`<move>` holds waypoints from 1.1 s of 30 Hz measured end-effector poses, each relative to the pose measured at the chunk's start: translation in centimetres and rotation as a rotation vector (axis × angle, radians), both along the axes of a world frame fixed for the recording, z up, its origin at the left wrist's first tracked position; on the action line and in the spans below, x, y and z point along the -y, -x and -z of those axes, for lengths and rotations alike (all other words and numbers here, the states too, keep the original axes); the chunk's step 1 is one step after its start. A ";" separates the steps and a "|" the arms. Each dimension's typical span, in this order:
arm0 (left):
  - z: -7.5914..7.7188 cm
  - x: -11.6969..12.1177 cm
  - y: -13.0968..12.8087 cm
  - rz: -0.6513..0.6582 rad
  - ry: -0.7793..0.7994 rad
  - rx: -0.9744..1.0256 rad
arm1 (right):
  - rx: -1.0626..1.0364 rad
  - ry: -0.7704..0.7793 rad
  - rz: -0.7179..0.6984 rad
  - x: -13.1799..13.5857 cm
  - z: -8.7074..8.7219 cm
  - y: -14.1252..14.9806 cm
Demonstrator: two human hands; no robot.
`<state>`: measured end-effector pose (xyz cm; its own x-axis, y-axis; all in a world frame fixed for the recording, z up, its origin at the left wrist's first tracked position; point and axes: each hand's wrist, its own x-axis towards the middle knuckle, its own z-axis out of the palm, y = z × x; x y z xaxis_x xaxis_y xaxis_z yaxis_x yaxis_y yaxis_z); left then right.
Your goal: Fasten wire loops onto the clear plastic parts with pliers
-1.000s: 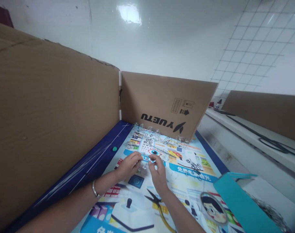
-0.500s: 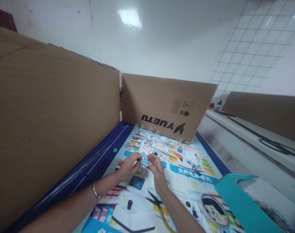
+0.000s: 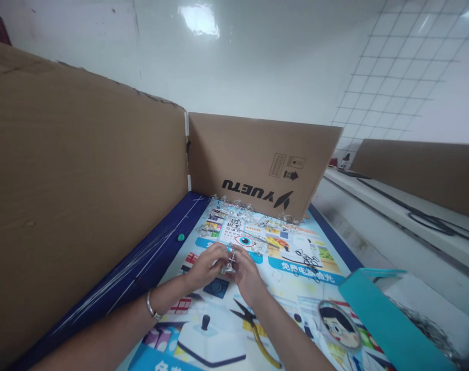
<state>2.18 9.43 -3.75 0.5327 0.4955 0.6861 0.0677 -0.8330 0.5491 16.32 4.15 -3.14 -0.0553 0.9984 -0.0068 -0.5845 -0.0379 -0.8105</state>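
My left hand (image 3: 207,265) and my right hand (image 3: 246,272) meet over the middle of the printed sheet (image 3: 214,330). Between their fingertips is a small clear, shiny piece (image 3: 229,262), pinched from both sides; its exact kind I cannot make out. Pliers (image 3: 250,318) with dark jaws and yellow handles lie open on the sheet, just below my right wrist. Beyond my hands, several similar clear pieces (image 3: 244,206) are strung out along the foot of the cardboard. Small black loops (image 3: 308,259) lie loose to the right of my right hand.
Tall cardboard panels stand at the left (image 3: 91,154) and at the back (image 3: 242,149). A teal box (image 3: 384,322) holding a tangle of thin wire bits (image 3: 425,330) sits at the right. A small green lump (image 3: 180,237) lies on the blue border. Black cable (image 3: 431,219) rests on the white ledge.
My fingers have come closer together around the clear piece, which now stands more upright between them. The view has shifted slightly.
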 end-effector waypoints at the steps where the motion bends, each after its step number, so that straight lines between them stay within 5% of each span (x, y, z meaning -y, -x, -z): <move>1: 0.1 0.0 0.1 0.007 -0.004 -0.004 | 0.003 0.018 -0.001 0.0 0.1 -0.1; 10: 0.2 -0.2 0.2 -0.028 -0.005 -0.053 | 0.012 0.139 -0.002 -0.6 0.4 -0.5; 22: -0.6 -1.1 0.6 0.101 0.003 -0.116 | 0.014 0.154 0.013 -0.9 0.5 -0.7; 33: -1.7 -2.3 1.9 0.203 0.197 -0.199 | 0.052 0.202 0.042 -0.8 0.1 -0.7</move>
<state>0.27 11.75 -2.08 0.7482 0.4780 0.4601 0.0333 -0.7197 0.6935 16.99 4.95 -3.20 -0.0082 0.9778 -0.2091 -0.5464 -0.1796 -0.8180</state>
